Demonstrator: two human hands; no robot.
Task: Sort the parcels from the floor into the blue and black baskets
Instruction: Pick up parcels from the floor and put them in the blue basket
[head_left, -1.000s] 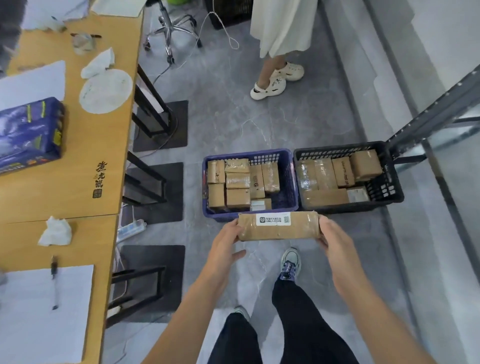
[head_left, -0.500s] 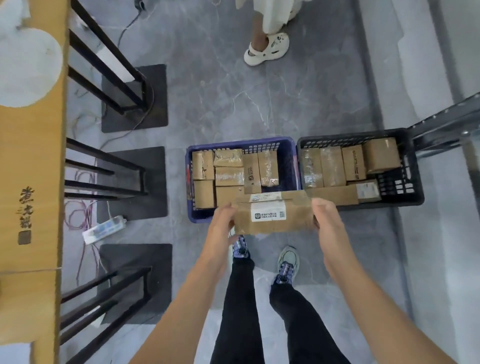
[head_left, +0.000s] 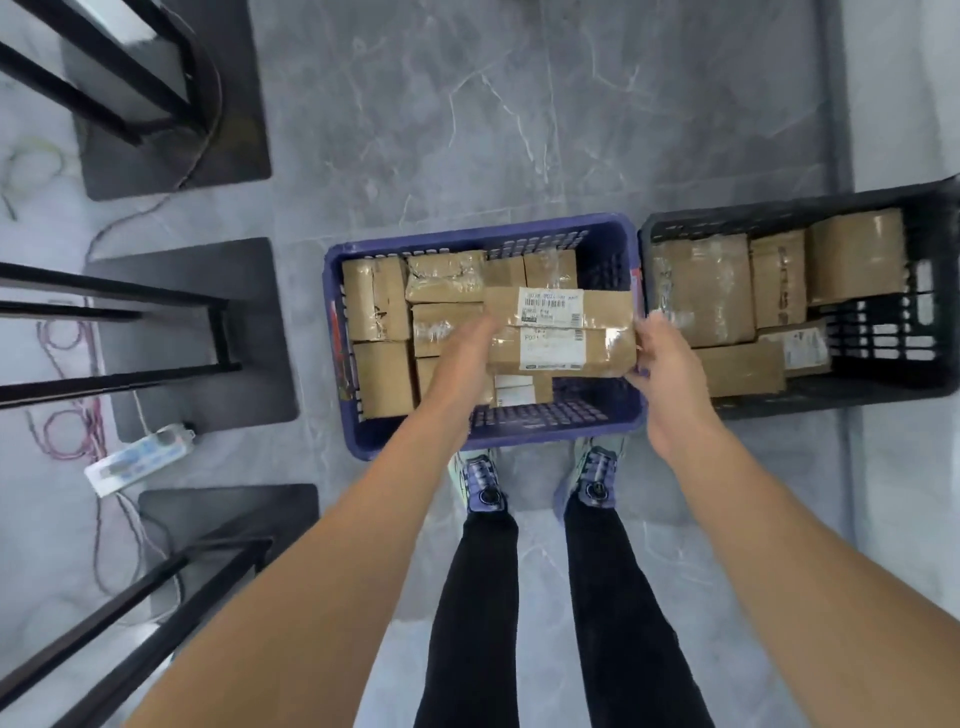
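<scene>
We've got our left hand (head_left: 465, 349) and right hand (head_left: 670, 371) gripping the two ends of the long parcel (head_left: 563, 332), one each. Half a second back it was out in front of the baskets, closer to us. Now it's hanging right over the blue basket (head_left: 333, 322), above the boxes (head_left: 376, 312) already packed in there, and a different label is facing up. The black basket (head_left: 878, 343) sits just beside it on the right. So blue looks like the pick, and all that's left is lowering the parcel and letting go.
</scene>
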